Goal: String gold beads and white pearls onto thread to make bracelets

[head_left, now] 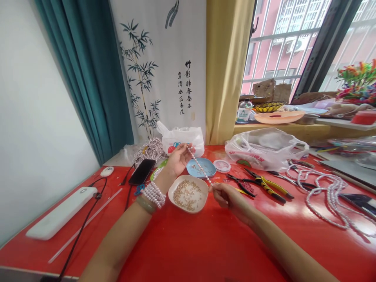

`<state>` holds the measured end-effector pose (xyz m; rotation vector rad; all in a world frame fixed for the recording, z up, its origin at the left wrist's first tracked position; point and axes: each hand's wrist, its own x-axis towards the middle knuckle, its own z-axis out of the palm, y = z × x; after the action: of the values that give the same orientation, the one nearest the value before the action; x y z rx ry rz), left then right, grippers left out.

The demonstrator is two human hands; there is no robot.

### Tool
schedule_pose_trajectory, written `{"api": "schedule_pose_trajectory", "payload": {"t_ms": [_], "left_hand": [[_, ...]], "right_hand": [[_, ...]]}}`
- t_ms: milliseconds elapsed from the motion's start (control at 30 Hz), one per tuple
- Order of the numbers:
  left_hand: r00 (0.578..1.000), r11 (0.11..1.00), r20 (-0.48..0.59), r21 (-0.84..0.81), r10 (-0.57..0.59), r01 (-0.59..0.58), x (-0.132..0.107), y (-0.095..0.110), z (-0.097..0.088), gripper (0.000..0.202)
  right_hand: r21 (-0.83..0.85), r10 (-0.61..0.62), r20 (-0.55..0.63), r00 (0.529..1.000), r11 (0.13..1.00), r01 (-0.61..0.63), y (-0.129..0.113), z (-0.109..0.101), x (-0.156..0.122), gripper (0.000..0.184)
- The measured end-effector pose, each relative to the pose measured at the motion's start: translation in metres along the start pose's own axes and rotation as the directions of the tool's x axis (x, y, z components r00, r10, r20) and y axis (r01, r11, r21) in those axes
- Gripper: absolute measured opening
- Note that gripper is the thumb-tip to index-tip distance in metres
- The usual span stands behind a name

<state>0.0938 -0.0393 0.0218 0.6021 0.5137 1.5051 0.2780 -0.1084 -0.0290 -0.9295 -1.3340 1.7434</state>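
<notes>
Your red bench (182,246) carried a cream dish (190,211), a blue dish (209,169) just behind it. Your left hand (178,160) and right hand (223,194) both pinched a bead strand (199,166), stretched slanting between them. Small gold beads (183,196) lay in the cream dish.

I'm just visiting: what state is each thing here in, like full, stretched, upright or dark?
Left hand: pinching the bead string
Right hand: pinching its nearer part
Bead string: nearly straight between the hands
Cream dish: partly filled with loose beads
Blue tray: sparsely filled
Phone: screen dark
Bottle: upright, capped
Strands: lying in loose loops
Teal curtain: hanging in folds
</notes>
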Motion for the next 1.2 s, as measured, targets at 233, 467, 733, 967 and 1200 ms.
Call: {"api": "schedule_pose_trajectory", "payload": {"t_ms": [233,467,733,967,1200], "left_hand": [[1.0,1.0,-0.005,0.02,-0.024,0.024,-0.001,0.002,0.0,0.016],[1.0,1.0,-0.009,0.009,-0.03,0.03,-0.001,0.004,0.0,0.014],[1.0,1.0,0.004,0.001,-0.011,0.011,-0.004,0.005,0.0,0.011],[1.0,1.0,-0.001,-0.002,-0.021,0.021,-0.003,0.006,-0.002,0.013],[1.0,1.0,-0.007,-0.026,-0.018,0.018,-0.004,0.01,-0.001,0.013]], "right_hand": [[0.005,0.005,-0.007,1.0,1.0,-0.005,-0.003,0.001,0.001,0.016],[-0.003,0.034,-0.013,0.999,0.999,-0.034,-0.001,0.0,0.005,0.017],[-0.014,-0.008,-0.046,0.999,1.0,0.007,0.0,-0.002,0.008,0.017],[-0.019,-0.003,-0.08,0.997,1.0,0.002,0.002,-0.006,0.014,0.015],[-0.033,-0.015,-0.086,0.996,0.999,0.012,-0.002,-0.005,0.019,0.016]]}}
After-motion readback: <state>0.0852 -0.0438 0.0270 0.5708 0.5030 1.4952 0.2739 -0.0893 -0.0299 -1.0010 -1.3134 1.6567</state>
